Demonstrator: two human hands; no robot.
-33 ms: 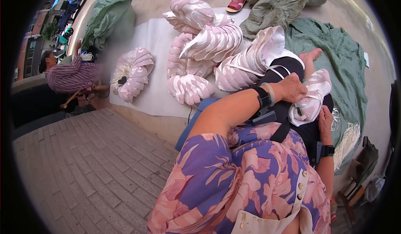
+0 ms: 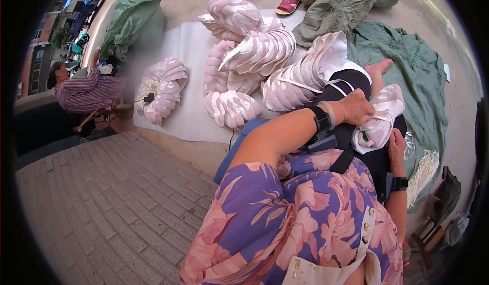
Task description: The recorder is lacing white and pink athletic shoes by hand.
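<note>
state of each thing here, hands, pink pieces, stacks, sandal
left hand: closed on the pink-and-white piece
right hand: holding the same piece from below
pink-and-white piece: on the lap, held
pink-and-white stacks: piled on the white sheet
red sandal: lying flat on the ground

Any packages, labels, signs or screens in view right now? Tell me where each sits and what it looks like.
Sack: upper left, beside the white sheet; bulging, green.
Sack: top centre, behind the pink-and-white stacks; crumpled, grey-green.
Labels, signs, screens: none I can make out.
</note>
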